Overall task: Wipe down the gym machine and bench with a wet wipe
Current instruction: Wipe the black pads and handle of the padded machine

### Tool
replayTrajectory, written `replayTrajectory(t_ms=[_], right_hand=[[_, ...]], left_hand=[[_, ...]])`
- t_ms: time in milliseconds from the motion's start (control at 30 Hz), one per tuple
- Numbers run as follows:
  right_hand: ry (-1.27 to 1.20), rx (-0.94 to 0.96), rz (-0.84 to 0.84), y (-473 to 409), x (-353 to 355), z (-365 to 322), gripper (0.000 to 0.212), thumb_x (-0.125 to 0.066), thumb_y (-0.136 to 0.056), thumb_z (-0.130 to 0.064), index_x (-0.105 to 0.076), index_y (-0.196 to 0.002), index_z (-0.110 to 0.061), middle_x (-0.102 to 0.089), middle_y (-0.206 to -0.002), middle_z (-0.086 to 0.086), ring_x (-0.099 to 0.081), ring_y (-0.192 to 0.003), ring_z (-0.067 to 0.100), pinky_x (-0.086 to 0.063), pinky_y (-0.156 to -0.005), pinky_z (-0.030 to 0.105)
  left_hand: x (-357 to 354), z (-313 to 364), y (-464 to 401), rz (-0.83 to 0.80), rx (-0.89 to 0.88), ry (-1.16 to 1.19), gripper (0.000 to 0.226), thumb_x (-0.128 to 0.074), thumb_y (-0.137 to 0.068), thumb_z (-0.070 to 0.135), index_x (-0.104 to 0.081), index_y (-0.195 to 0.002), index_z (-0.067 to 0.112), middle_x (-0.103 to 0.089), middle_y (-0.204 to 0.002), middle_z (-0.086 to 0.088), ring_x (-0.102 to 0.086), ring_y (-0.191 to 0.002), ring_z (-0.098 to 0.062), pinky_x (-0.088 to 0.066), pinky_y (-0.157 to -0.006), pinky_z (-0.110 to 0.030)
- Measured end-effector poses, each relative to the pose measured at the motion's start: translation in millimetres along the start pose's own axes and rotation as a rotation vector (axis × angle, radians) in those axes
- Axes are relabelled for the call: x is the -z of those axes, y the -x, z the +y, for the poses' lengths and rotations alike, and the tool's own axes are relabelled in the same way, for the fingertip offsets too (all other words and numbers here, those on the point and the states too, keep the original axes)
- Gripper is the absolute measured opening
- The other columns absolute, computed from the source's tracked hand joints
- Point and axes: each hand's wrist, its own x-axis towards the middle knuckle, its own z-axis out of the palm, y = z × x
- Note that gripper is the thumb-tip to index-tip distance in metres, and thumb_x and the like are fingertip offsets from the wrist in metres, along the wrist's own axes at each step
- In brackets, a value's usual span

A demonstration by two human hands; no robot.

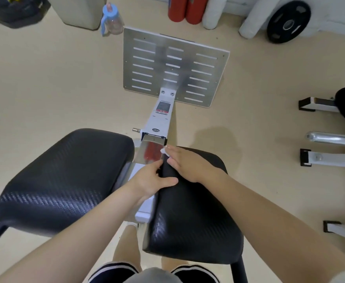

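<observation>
Wiping the far inner corner of the right pad (192,217), the right hand (188,164) presses a wet wipe (163,151) under flat fingers (176,155), while the left hand (151,180) seemingly grips the pad's inner edge; next should come strokes toward the near edge.

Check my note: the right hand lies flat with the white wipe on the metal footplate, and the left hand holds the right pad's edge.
One point is wrong. The head view shows the right hand flat with the white wipe on the right pad, not the metal footplate. The left hand does hold that pad's edge.
</observation>
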Motion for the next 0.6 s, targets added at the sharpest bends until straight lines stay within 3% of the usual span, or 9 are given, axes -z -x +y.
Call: replayTrajectory(t_ms=[100,167,233,367,500,600], right_hand=[[0.004,-0.047,0.010,15,7,8,0.042,-0.027,-0.101,-0.028,-0.038,-0.139,-0.012,-0.036,-0.148,0.003,-0.036,-0.133,0.018,-0.029,-0.110,0.034],[0.001,-0.143,0.064,36,11,23,0.041,-0.028,-0.101,-0.029,-0.043,-0.133,-0.009,-0.044,-0.142,0.004,-0.042,-0.128,0.021,-0.033,-0.105,0.035],[-0.017,-0.267,0.101,61,8,45,0.044,-0.027,-0.101,-0.030,-0.037,-0.139,-0.012,-0.039,-0.146,0.003,-0.037,-0.133,0.019,-0.029,-0.107,0.030],[-0.080,-0.438,0.123,80,1,61,0.047,-0.024,-0.101,-0.029,-0.031,-0.143,-0.008,-0.035,-0.148,0.007,-0.034,-0.135,0.020,-0.027,-0.109,0.029],[-0.185,-0.271,0.112,48,4,4,0.042,-0.029,-0.101,-0.023,-0.042,-0.134,-0.001,-0.041,-0.142,0.014,-0.036,-0.132,0.026,-0.025,-0.107,0.030],[-0.181,-0.101,-0.005,21,-10,-42,0.037,-0.031,-0.098,-0.015,-0.051,-0.125,0.002,-0.049,-0.131,0.019,-0.038,-0.127,0.031,-0.024,-0.108,0.034]], left_hand=[[0,1,3,-0.029,0.016,0.065,0.071,-0.076,-0.056,0.032,-0.056,-0.122,0.018,-0.064,-0.118,-0.003,-0.060,-0.111,-0.017,-0.049,-0.097,-0.035],[0,1,5,-0.039,0.022,0.066,0.060,-0.077,-0.067,0.025,-0.056,-0.122,0.020,-0.063,-0.120,-0.001,-0.059,-0.111,-0.015,-0.049,-0.095,-0.033],[-1,1,6,-0.042,0.038,0.068,0.045,-0.070,-0.081,0.014,-0.056,-0.123,0.021,-0.063,-0.119,0.000,-0.060,-0.109,-0.014,-0.049,-0.092,-0.030],[-1,2,5,-0.033,0.052,0.067,0.039,-0.065,-0.085,0.010,-0.056,-0.120,0.022,-0.063,-0.118,0.000,-0.060,-0.109,-0.014,-0.049,-0.088,-0.026],[-2,0,8,-0.047,0.031,0.066,0.034,-0.059,-0.088,0.006,-0.056,-0.120,0.017,-0.064,-0.115,-0.004,-0.061,-0.101,-0.013,-0.051,-0.075,-0.017],[-1,-7,11,0.056,0.114,0.180,0.017,-0.045,-0.083,-0.007,-0.056,-0.091,0.003,-0.057,-0.099,-0.012,-0.056,-0.083,-0.016,-0.044,-0.070,-0.019]])
